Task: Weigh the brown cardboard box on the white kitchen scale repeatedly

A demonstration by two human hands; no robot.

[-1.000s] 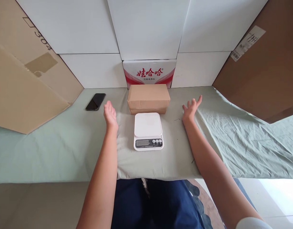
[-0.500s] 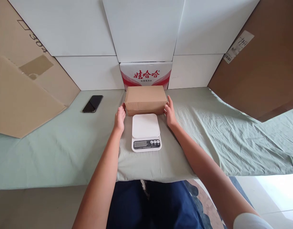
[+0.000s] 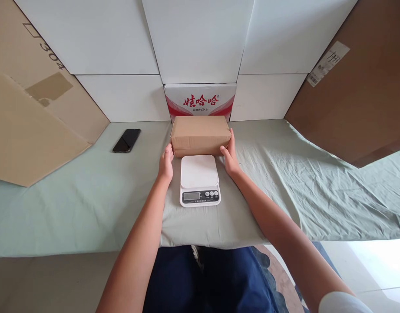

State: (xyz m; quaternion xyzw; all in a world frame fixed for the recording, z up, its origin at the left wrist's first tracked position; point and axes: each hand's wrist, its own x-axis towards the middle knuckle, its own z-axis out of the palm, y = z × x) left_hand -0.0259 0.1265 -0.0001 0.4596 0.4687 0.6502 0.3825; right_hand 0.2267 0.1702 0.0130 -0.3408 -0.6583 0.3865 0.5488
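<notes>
A closed brown cardboard box (image 3: 200, 129) sits behind a white kitchen scale (image 3: 200, 172), close to the scale's back edge. My left hand (image 3: 166, 164) is at the box's left end, thumb by the front corner and the other fingers partly hidden along the side. At the opposite end my right hand (image 3: 230, 155) grips the box, its thumb on the front face and its fingers along the right side. Nothing lies on the scale's platform. Its dark panel has a display and several round buttons, and I see no digits on the display.
A black phone (image 3: 127, 140) lies on the green cloth (image 3: 89, 195) to the left. Behind the brown box stands a carton with red lettering (image 3: 200, 101), against white panels (image 3: 196, 39). Large cardboard sheets flank the table at left (image 3: 33, 117) and right (image 3: 359, 95).
My right thumb has come onto the box's front face, and my left hand has turned in at the left corner. The box's right end has shifted slightly right.
</notes>
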